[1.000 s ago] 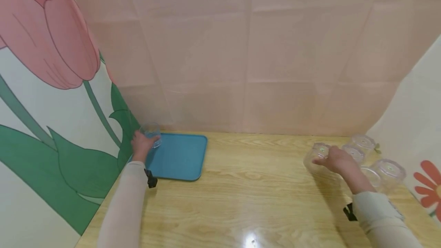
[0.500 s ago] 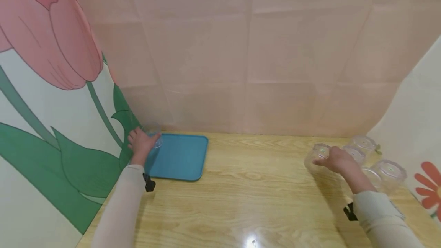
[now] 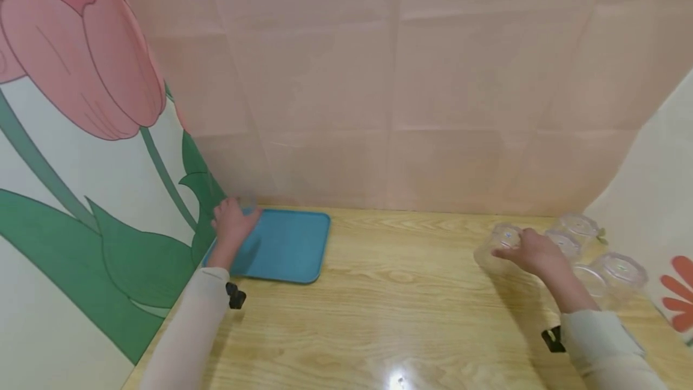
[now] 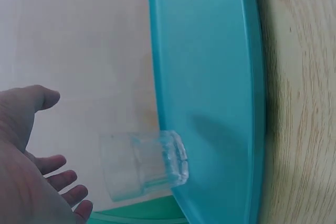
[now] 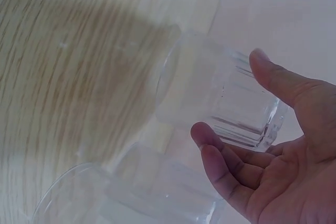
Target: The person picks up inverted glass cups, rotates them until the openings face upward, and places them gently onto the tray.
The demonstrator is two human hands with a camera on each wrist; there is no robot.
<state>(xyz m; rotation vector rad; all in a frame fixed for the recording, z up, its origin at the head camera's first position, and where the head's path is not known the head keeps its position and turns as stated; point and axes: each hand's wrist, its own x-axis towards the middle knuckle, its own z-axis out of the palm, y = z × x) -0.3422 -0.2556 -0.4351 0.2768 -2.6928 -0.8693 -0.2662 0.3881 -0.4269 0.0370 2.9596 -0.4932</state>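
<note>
At the left, a clear drinking glass (image 4: pixel 144 163) stands upright on the blue tray (image 3: pixel 287 245), near its back left corner. My left hand (image 3: pixel 234 221) is just in front of that glass, thumb and fingers spread and apart from it in the left wrist view. On the right side of the table, my right hand (image 3: pixel 533 253) grips another clear glass (image 5: pixel 226 93), which is upside down with its thick base upward. The thumb lies along one side and the fingers curl round the other. Its rim is down at the table; any small gap there cannot be seen.
Several more upside-down clear glasses (image 3: pixel 619 269) stand on the wooden table (image 3: pixel 390 294) behind and right of my right hand. A pink sheet (image 3: pixel 390 107) hangs along the table's back edge. A tulip-patterned panel (image 3: pixel 108 227) borders the left side.
My left hand has let go of the glass on the tray and drawn slightly off it. The right hand stays at its glass. The head view has shifted a little.
</note>
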